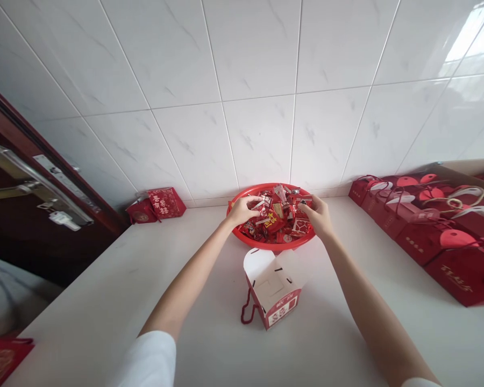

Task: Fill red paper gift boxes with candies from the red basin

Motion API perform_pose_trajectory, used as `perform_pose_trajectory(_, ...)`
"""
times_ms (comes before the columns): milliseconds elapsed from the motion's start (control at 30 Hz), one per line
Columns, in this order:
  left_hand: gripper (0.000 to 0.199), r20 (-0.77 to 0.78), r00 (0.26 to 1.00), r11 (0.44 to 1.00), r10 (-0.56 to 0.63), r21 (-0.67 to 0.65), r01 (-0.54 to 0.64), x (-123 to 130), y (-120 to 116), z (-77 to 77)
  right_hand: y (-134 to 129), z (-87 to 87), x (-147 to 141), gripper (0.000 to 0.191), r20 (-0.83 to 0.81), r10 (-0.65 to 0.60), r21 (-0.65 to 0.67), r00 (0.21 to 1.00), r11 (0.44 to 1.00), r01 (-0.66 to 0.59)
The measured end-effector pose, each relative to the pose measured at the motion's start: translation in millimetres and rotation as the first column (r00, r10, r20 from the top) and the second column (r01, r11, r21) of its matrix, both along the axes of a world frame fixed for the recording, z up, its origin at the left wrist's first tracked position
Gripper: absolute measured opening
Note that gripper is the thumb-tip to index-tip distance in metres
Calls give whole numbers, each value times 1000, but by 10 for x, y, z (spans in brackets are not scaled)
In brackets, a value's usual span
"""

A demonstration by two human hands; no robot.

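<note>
A round red basin [242, 239] full of wrapped candies [275, 219] stands against the tiled wall. Over its left side, my left hand [245, 210] has its fingers closed on a small wrapped candy [258, 205]. My right hand [317, 214] reaches in at the right side, fingers pinched around something small and dark that I cannot make out. In front of the basin, an open red and white box [272, 290] stands with its flaps raised and a dark red cord [248, 312] hanging at its left. Its visible inside holds no candy.
Several red gift boxes [415, 231] line the right side. Two small red boxes [165, 203] stand at the back left, near a dark door with a metal handle [36, 180]. Another red box [4, 357] lies at the lower left edge.
</note>
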State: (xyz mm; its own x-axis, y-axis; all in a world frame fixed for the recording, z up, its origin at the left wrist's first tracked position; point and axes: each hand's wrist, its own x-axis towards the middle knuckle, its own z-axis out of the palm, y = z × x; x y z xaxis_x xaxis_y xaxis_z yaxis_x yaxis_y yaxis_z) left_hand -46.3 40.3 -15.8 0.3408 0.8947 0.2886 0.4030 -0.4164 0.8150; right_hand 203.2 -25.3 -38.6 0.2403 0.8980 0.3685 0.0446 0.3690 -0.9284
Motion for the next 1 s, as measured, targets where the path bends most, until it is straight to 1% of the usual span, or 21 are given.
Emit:
perform_pose_trajectory(100,37,113,993,998,-24,-57,31,19,2,-38,-15,7,-1,25,10,26,22,1000,999,-27)
perform_pose_trajectory(167,31,193,980,996,-39,-68,53,50,-3,-45,-33,22,-6,27,16,48,26,999,999,-48)
perform_pose_trajectory(333,30,286,956,997,-72,5,74,141,-51,-30,-70,69,-24,27,12,84,3,996,996,-84)
perform_pose_trajectory(400,30,317,946,997,-70,29,64,189,-90,-4,-76,87,-29,27,-20,95,9,995,995,-95)
perform_pose_trajectory(467,29,368,927,998,-69,23,66,253,-145,36,-81,107,-34,29,-72,112,14,991,994,-111)
perform_pose_trajectory(567,32,435,894,993,-108,-2,121,374,-261,104,-89,139,-49,35,-166,154,8,974,988,-155)
perform_pose_trajectory(633,35,430,891,985,-145,-25,173,464,-349,132,-91,157,-74,40,-245,199,-13,949,978,-208)
perform_pose_trajectory(700,36,387,908,979,-158,-61,196,549,-426,128,-91,170,-111,41,-323,245,-33,914,962,-270)
perform_pose_trajectory(767,37,335,933,980,-130,-99,172,617,-475,96,-92,178,-153,39,-377,273,-45,885,949,-312)
perform_pose_trajectory(833,39,309,948,984,-72,-132,118,660,-491,53,-101,185,-189,37,-411,273,-53,870,946,-321)
perform_pose_trajectory(933,38,328,945,983,12,-175,48,671,-467,20,-129,198,-219,37,-391,306,-45,868,935,-351)
perform_pose_trajectory(1000,37,344,939,977,5,-202,68,648,-436,35,-147,203,-227,39,-329,348,-35,878,925,-379)
